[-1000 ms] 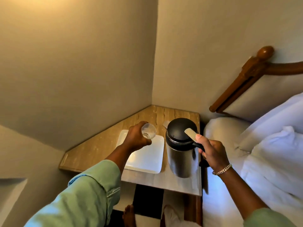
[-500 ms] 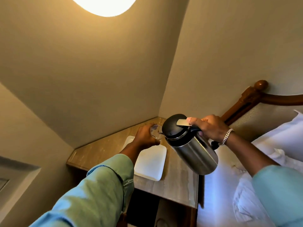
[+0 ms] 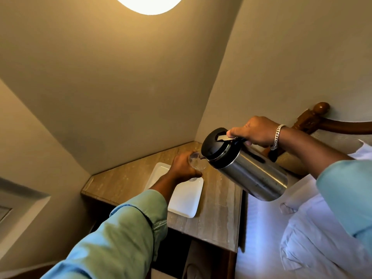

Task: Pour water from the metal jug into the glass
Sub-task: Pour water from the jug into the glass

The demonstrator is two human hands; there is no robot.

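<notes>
The metal jug (image 3: 251, 172), steel with a black lid, hangs tilted steeply to the left in the air. My right hand (image 3: 255, 131) grips its handle, thumb on the silver lever. Its spout sits at the rim of a clear glass (image 3: 198, 163), which my left hand (image 3: 184, 168) holds just above the far end of a white tray (image 3: 185, 200). Most of the glass is hidden behind my fingers. I cannot tell whether water is flowing.
A marble-topped bedside table (image 3: 219, 214) fills the corner between two beige walls. A bed with white pillows (image 3: 318, 238) and a wooden headboard (image 3: 314, 119) lies to the right. A lamp (image 3: 149, 3) glows overhead.
My right hand lifted the jug off the table and tipped it further left until its spout reached the glass. The left hand kept the glass over the tray.
</notes>
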